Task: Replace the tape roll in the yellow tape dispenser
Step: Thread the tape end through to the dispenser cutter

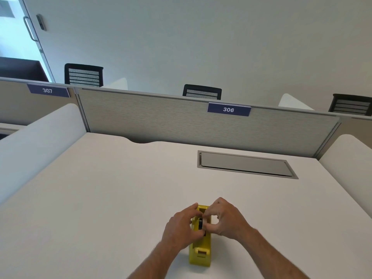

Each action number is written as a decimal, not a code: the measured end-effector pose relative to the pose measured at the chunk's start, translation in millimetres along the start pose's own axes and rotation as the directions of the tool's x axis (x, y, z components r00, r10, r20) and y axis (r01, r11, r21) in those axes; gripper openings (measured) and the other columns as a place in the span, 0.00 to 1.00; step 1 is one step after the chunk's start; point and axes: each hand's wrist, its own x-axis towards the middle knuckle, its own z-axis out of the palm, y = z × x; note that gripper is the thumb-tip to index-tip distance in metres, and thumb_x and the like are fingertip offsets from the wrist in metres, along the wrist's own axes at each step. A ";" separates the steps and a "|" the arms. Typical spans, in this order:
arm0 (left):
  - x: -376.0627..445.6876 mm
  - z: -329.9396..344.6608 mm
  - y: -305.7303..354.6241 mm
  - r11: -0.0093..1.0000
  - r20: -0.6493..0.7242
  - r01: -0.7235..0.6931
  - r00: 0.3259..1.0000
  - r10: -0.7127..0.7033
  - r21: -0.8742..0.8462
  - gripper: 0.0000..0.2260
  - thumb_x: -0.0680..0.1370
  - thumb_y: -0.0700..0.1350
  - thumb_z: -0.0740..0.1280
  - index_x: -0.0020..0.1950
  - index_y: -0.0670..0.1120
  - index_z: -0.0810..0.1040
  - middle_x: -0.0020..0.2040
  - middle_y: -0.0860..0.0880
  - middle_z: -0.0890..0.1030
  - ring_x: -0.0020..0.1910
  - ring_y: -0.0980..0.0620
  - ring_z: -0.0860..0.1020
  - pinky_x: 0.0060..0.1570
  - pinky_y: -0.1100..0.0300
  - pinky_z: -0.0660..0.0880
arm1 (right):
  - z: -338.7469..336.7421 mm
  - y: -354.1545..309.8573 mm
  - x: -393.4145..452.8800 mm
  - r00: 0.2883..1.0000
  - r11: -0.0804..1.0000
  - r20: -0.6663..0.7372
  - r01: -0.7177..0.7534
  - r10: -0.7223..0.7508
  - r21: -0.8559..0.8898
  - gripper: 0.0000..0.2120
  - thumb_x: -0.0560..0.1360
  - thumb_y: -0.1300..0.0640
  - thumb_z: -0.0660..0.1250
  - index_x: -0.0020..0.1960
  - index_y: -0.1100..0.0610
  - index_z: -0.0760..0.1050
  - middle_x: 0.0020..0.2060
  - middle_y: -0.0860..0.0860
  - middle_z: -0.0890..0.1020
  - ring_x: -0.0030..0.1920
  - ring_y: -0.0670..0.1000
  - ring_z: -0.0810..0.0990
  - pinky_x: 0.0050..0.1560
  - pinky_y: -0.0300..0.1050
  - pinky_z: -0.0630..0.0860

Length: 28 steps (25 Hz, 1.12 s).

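The yellow tape dispenser [201, 252] stands on the white desk [100, 198] near its front edge, its cutter end toward me. My left hand [180, 228] wraps around the dispenser's left side. My right hand [224, 218] is at its right side, fingertips pinched at the top of the roll slot. A black hub [200, 223] shows between my fingers in the slot. My fingers hide most of the tape roll.
A grey cable hatch [245, 164] is set into the desk at the back right. A grey partition [181, 117] labelled 306 closes the far edge, with white side dividers [36, 146] left and right. Black chairs [83, 75] stand behind it.
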 end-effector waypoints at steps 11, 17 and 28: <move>0.8 -0.4 1.6 1.000 0.004 0.008 1.000 -0.008 0.008 0.23 0.70 0.61 0.73 0.64 0.63 0.76 0.76 0.63 0.66 0.62 0.57 0.78 0.61 0.56 0.78 | 4.4 0.7 0.1 0.999 0.999 0.015 0.038 -0.038 0.006 0.11 0.67 0.45 0.70 0.47 0.47 0.84 0.43 0.40 0.83 0.48 0.43 0.73 0.41 0.42 0.78; 0.3 0.2 1.8 1.000 -0.002 0.012 1.000 -0.012 0.016 0.23 0.70 0.61 0.73 0.64 0.62 0.76 0.76 0.62 0.67 0.63 0.56 0.78 0.61 0.54 0.78 | 3.8 1.7 0.6 1.000 0.999 0.004 0.027 -0.027 0.039 0.09 0.68 0.46 0.70 0.45 0.46 0.84 0.42 0.39 0.83 0.47 0.43 0.74 0.39 0.39 0.76; 0.5 -1.6 1.4 1.000 -0.002 -0.001 1.000 0.001 0.005 0.23 0.70 0.61 0.73 0.64 0.64 0.76 0.75 0.63 0.67 0.59 0.57 0.79 0.58 0.58 0.79 | 3.0 5.6 3.0 1.000 0.998 0.005 -0.030 0.030 0.058 0.10 0.68 0.45 0.70 0.47 0.46 0.83 0.42 0.38 0.83 0.48 0.43 0.74 0.41 0.41 0.78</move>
